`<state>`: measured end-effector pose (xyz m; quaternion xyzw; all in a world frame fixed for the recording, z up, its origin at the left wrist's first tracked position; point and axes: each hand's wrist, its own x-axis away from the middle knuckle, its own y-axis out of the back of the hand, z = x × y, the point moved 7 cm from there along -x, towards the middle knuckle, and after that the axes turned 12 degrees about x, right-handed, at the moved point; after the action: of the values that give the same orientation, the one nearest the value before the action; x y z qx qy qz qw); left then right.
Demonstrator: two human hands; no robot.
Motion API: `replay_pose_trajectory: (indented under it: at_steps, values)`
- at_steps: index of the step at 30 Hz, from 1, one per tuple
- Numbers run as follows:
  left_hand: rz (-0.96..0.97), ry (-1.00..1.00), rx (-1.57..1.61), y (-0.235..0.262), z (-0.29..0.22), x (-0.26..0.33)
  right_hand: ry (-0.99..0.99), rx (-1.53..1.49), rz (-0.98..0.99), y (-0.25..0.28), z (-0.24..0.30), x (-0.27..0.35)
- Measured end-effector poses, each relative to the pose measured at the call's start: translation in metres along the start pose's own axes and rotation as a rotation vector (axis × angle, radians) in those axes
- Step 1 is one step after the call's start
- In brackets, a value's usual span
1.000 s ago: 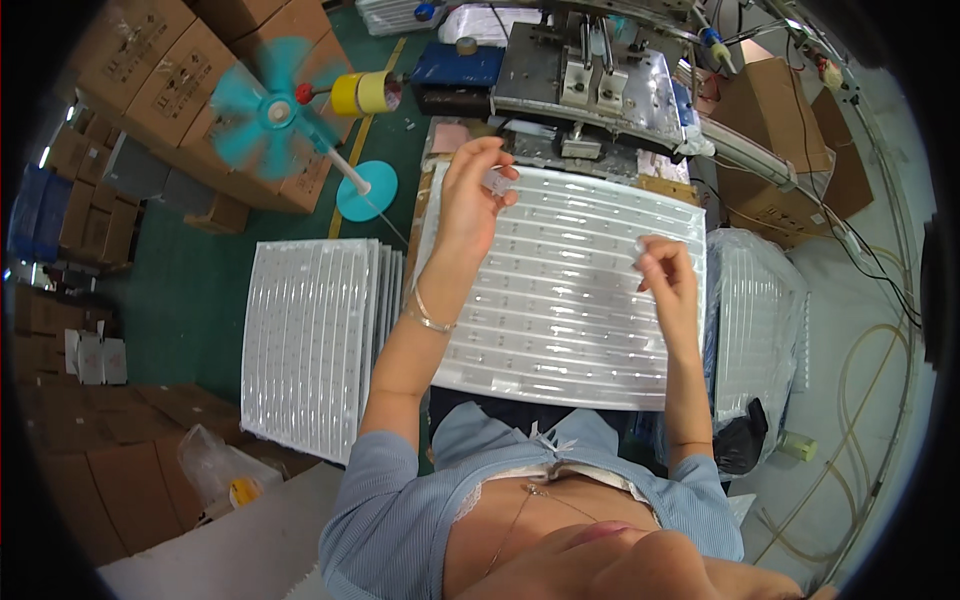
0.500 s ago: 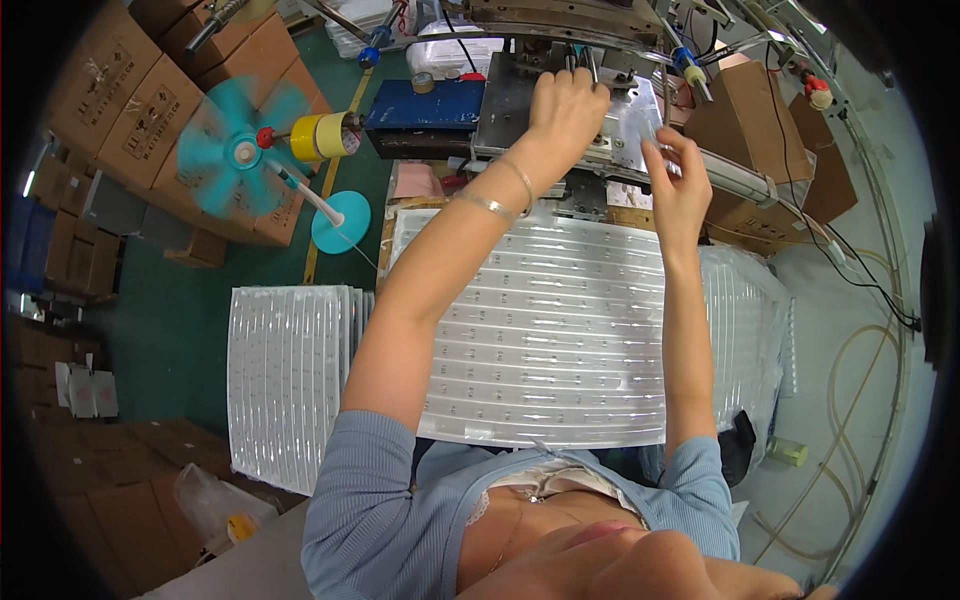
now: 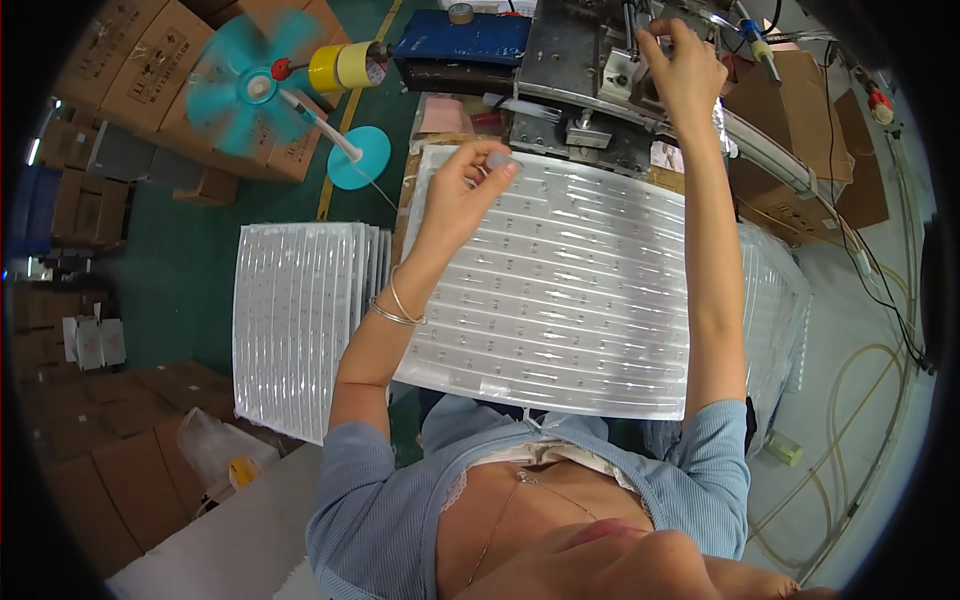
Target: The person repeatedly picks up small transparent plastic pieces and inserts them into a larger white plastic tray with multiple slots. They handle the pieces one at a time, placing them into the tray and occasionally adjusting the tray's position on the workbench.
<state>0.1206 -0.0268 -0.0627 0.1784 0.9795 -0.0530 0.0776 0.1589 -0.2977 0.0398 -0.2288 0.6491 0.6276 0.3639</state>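
Note:
My left hand (image 3: 462, 195), with bangles on the wrist, is over the far left corner of a large white tray (image 3: 560, 290) lined with rows of small clear pieces. Its thumb and fingers pinch a small translucent plastic piece (image 3: 502, 161). Farther off to the right, my right hand (image 3: 690, 75) reaches over the metal bench of a machine. Its curled fingers are beside an upright metal rod (image 3: 631, 28) and just above a small metal fixture (image 3: 618, 75). What those fingertips hold, if anything, is hidden.
A stack of similar trays (image 3: 300, 320) stands left of the large one; plastic-wrapped trays (image 3: 770, 290) are at right. A turquoise fan (image 3: 258, 90) spins near cardboard boxes (image 3: 130, 65). A blue metal box (image 3: 460, 38) adjoins the machine. An open carton (image 3: 800, 130) stands right.
My left hand has drawn back from the machine to the tray and now holds a translucent piece. My right hand has moved forward to the fixture. The whole view has shifted.

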Motion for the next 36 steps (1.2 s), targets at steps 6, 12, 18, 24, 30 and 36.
replay_pose_trajectory:
  at_steps: [6,12,18,24,30,36]
  values:
    - [0.141,-0.059,-0.273,-0.044,0.022,0.003,-0.141,-0.172,0.113,0.01,-0.004,0.01]
    - [0.248,-0.239,-0.575,-0.076,0.021,0.001,-0.182,-0.392,0.037,0.074,-0.037,0.092]
    - [0.331,-0.35,-0.852,-0.074,0.037,-0.008,-0.221,-0.34,0.38,0.115,-0.043,0.215]
    - [0.467,-0.4,-1.123,-0.099,0.062,-0.006,-0.196,-0.514,0.544,0.138,0.005,0.274]
    - [0.348,-0.243,-0.503,-0.075,0.007,0.002,0.162,-0.5,0.614,0.158,0.073,0.293]
    - [0.229,0.308,0.542,0.016,0.008,0.02,0.46,-0.573,0.697,0.158,0.132,0.32]
